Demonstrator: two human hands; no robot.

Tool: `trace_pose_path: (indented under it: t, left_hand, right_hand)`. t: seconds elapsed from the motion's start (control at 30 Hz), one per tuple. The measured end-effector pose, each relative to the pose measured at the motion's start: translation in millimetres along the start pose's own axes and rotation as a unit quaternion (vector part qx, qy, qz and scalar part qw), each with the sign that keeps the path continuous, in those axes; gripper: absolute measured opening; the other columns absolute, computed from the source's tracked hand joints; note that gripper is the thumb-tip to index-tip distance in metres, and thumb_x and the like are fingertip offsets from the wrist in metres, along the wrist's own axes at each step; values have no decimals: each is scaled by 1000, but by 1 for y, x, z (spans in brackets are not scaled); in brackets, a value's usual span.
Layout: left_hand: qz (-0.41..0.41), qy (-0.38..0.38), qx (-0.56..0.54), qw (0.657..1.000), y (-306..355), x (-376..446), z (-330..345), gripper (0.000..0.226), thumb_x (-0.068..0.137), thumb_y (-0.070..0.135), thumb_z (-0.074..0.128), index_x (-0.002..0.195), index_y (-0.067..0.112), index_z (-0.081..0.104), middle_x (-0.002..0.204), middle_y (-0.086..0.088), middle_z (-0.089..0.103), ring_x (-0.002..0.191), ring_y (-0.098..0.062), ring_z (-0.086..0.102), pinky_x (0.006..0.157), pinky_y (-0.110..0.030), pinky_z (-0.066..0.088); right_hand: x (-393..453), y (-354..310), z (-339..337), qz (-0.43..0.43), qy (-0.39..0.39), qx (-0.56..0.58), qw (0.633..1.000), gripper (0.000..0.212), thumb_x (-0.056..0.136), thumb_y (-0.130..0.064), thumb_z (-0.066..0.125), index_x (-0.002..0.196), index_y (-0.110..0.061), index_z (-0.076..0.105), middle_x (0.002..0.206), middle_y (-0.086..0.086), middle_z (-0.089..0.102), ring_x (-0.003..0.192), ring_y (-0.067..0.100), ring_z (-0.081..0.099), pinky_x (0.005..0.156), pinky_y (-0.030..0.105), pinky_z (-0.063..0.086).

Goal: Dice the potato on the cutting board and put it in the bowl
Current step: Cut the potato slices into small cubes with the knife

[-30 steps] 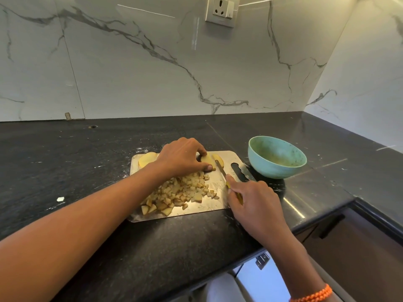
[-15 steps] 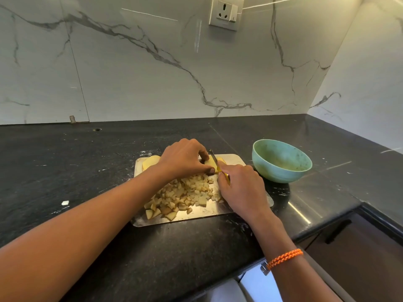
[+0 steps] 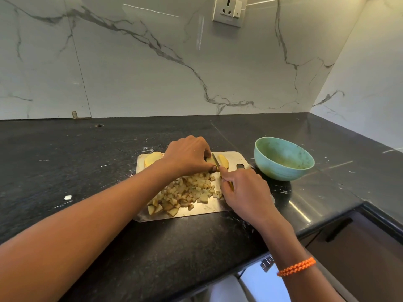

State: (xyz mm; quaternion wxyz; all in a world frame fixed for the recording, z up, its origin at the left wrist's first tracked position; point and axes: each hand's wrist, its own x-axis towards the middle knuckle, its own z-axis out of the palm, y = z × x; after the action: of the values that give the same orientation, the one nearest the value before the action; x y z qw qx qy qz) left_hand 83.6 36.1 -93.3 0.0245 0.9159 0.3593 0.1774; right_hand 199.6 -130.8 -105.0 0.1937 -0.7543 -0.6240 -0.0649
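Observation:
A steel cutting board (image 3: 202, 211) lies on the black counter. A heap of diced potato (image 3: 185, 192) covers its middle. My left hand (image 3: 187, 154) grips a potato piece (image 3: 209, 160) at the board's far side, fingers curled over it. A cut slice (image 3: 223, 160) lies just right of the blade. My right hand (image 3: 244, 190) grips a yellow-handled knife (image 3: 216, 162), whose blade stands between the held piece and the slice. Another potato chunk (image 3: 152, 159) sits at the board's far left corner. The empty teal bowl (image 3: 283, 158) stands to the right of the board.
The black counter (image 3: 87, 171) runs left and back to a marble wall with a socket (image 3: 229, 10). A small white scrap (image 3: 68, 197) lies left of the board. The counter edge drops off at the front right above a cabinet (image 3: 359, 247).
My right hand moved the knife forward over the potato piece, then drew back slightly. A slice now lies apart to the right of the blade. My left hand stayed on the piece.

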Motion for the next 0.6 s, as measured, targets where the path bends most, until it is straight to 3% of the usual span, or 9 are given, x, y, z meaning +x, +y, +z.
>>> trace_pose_path:
  t: [0.1, 0.23, 0.33, 0.47, 0.53, 0.6]
  left_hand:
    - [-6, -2, 6, 1000, 1, -1, 0, 53, 83, 70, 74, 118, 30, 76, 121, 10, 74, 96, -14, 67, 75, -34, 57]
    - [-6, -4, 6, 1000, 2, -1, -1, 52, 83, 70, 73, 116, 30, 77, 117, 10, 74, 91, -12, 67, 74, -33, 58]
    - [-4, -3, -4, 1000, 1, -2, -1, 54, 83, 70, 74, 119, 30, 76, 117, 10, 74, 93, -11, 66, 75, -33, 58]
    - [-11, 7, -39, 999, -3, -2, 0, 54, 80, 70, 77, 115, 29, 79, 115, 11, 75, 93, -8, 66, 71, -29, 55]
    - [-18, 13, -68, 997, -6, -1, -1, 52, 77, 69, 80, 110, 28, 81, 110, 11, 76, 91, -6, 68, 72, -29, 58]
    - [-26, 18, -85, 996, -9, 0, -1, 49, 76, 67, 81, 105, 27, 82, 104, 11, 78, 87, -6, 69, 73, -31, 61]
  right_hand:
    - [-18, 6, -6, -16, 2, 11, 1000, 43, 104, -34, 47, 145, -32, 55, 85, -3, 69, 74, 13, 57, 62, 38, 46]
    - [-40, 12, -8, -16, 28, 15, 999, 43, 103, -33, 50, 145, -31, 56, 83, -3, 72, 76, 17, 60, 65, 41, 50]
    - [-46, 13, -8, -17, 48, 37, 998, 41, 102, -31, 54, 143, -30, 59, 73, -9, 66, 67, 10, 54, 56, 33, 40]
    - [-43, 12, -8, -1, 92, 89, 992, 39, 101, -27, 58, 139, -28, 62, 53, -19, 44, 51, 8, 45, 51, 24, 25]
    - [-37, 8, -9, 7, 108, 91, 990, 39, 101, -26, 58, 140, -27, 62, 50, -18, 41, 49, 8, 42, 50, 26, 26]
    - [-25, 3, -7, 11, 109, 70, 992, 39, 102, -28, 56, 141, -27, 62, 56, -14, 51, 54, 9, 44, 54, 30, 31]
